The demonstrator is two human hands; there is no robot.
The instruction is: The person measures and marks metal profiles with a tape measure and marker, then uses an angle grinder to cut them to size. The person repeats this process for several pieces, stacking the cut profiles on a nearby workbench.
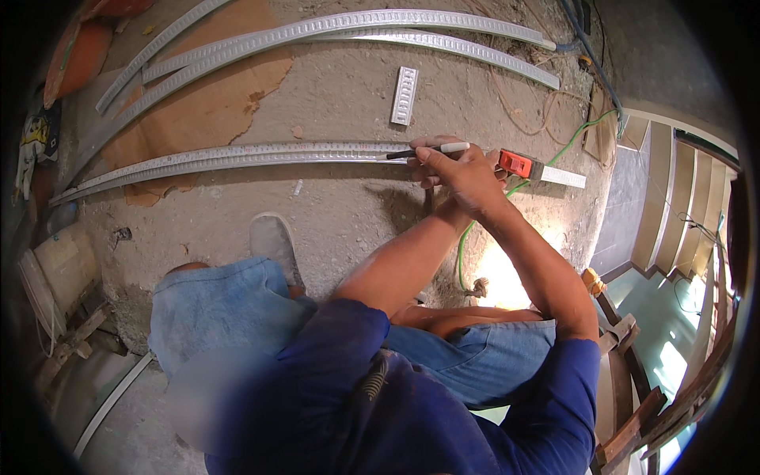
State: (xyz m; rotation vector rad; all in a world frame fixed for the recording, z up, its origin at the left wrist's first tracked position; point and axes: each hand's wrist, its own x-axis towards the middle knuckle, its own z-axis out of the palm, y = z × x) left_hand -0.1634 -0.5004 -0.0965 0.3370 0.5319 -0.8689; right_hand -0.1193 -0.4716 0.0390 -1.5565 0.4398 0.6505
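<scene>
My right hand (457, 172) pinches a black-and-white marker (443, 149), whose dark end points left over a slotted metal strip (229, 161). A tape measure's graduated blade (277, 148) lies stretched along this strip. The red tape measure case (515, 164) rests near the strip's right end, just right of my hands. My left forearm (404, 265) passes under my right wrist. Most of my left hand is hidden there; curled fingers (499, 176) show against the case, but what they grip is unclear.
A short slotted metal piece (404, 96) lies beyond my hands. Several long strips (348, 28) lie farther back, partly over brown cardboard (229, 71). A green cable (571, 139) runs under the work. At right, the slab's edge drops toward steps (661, 190) and timber (633, 423).
</scene>
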